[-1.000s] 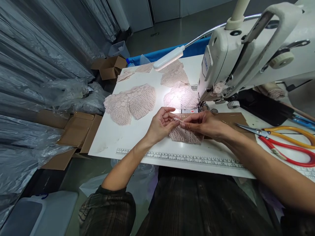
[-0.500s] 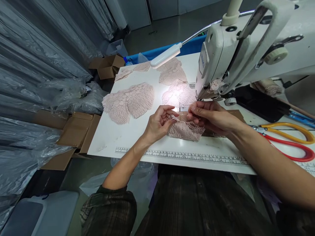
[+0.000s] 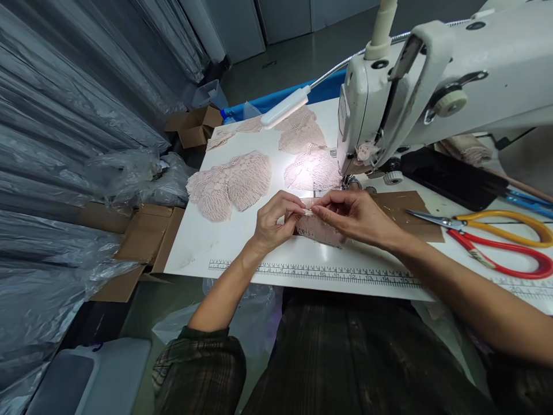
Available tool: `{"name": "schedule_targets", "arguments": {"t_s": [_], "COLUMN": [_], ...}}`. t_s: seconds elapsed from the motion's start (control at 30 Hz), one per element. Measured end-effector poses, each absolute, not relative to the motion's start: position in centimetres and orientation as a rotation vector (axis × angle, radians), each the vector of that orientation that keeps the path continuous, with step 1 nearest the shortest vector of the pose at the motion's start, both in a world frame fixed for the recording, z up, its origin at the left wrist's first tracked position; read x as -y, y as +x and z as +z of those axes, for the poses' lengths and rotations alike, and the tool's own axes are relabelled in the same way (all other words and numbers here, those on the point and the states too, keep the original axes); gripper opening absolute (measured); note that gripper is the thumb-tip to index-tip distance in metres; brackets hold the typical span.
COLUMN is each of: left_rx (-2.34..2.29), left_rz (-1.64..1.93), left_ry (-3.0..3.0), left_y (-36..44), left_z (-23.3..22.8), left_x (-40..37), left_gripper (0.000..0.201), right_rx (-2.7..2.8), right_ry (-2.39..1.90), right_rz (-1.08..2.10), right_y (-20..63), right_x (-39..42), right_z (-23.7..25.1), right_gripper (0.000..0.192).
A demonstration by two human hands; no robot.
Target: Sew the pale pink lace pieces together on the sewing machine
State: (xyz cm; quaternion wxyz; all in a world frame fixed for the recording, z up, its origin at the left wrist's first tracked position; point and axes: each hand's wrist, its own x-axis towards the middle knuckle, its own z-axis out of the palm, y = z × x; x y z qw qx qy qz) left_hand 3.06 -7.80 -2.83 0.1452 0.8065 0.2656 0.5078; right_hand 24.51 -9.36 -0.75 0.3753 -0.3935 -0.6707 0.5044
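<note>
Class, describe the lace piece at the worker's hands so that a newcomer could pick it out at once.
Find the white sewing machine, then the ruler scale along the near edge of the table. Between them is a pale pink lace piece. Only this one has the left hand and right hand at it; the other lace pieces lie clear of both.

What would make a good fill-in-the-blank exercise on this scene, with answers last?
The left hand and right hand meet at pale pink openwork fabric called ____.
The scissors have one yellow handle and one ____ handle.
In view, the slim white lamp sits to the ____ of the sewing machine.
Missing words: lace; red; left.
</note>
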Motion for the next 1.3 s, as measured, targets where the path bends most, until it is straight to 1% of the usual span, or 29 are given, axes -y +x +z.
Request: {"name": "schedule_targets", "arguments": {"t_s": [0.13, 0.23, 0.3, 0.4, 0.47, 0.53, 0.57, 0.67, 0.9, 1.03, 1.1, 1.17, 1.23, 1.3], "left_rx": [-0.751, -0.798, -0.862, -0.951, -0.961, -0.926, -0.909, -0.901, -0.903, -0.920, -0.990, -1.059, -1.103, -1.142], "left_rz": [1.467, 1.445, 1.406, 1.327, 1.279, 1.252, 1.244, 1.227, 1.194, 1.187, 1.215, 1.310, 1.444, 1.566], "left_ry": [2.381, 2.300, 2.127, 1.847, 1.762, 1.744, 1.746, 1.765, 1.741, 1.700, 1.677, 1.656, 1.668, 1.742], "left_y": [2.9, 3.0, 3.2, 3.5, 3.6, 3.7, 3.7, 3.6, 3.4, 3.4, 3.1, 2.6, 2.0, 1.4], "left_z": [-3.1, -3.3, -3.3, -3.1, -2.9, -2.9, -3.0, -3.5, -3.6, -3.4, -3.4, -3.2, -2.4, -1.2], "left_x": [7.6, 7.7, 7.9, 8.3, 8.4, 8.4, 8.3, 8.0, 7.5, 7.4, 7.1, 6.5, 5.4, 4.2], "left_gripper": [0.011, 0.011, 0.017, 0.033, 0.040, 0.045, 0.047, 0.048, 0.049, 0.044, 0.039, 0.037, 0.040, 0.043], "right_rx": [1.788, 1.805, 1.790, 1.710, 1.669, 1.670, 1.678, 1.635, 1.166, 1.061, 1.131, 1.318, 1.595, 1.863], "right_ry": [-0.970, -0.986, -1.024, -1.097, -1.106, -1.075, -1.058, -1.050, -1.061, -1.002, -0.965, -0.944, -0.969, -1.008], "right_rz": [1.165, 1.069, 1.066, 1.128, 1.182, 1.199, 1.188, 1.179, 1.578, 1.633, 1.641, 1.683, 1.813, 1.946], "right_y": [24.2, 24.2, 24.3, 24.6, 24.7, 24.4, 24.2, 23.5, 24.0, 25.0, 26.1, 27.9, 30.3, 33.0], "right_x": [9.6, 9.6, 9.5, 9.3, 9.2, 9.1, 9.0, 9.0, 8.7, 9.7, 10.8, 12.1, 13.5, 14.9], "right_z": [-0.4, -0.4, -0.6, -0.8, -1.0, -1.1, -1.1, -1.0, -0.3, 0.4, 1.0, 1.7, 2.5, 3.2], "right_gripper": [0.028, 0.029, 0.032, 0.039, 0.042, 0.052, 0.054, 0.046, 0.053, 0.052, 0.048, 0.041, 0.035, 0.033]}}
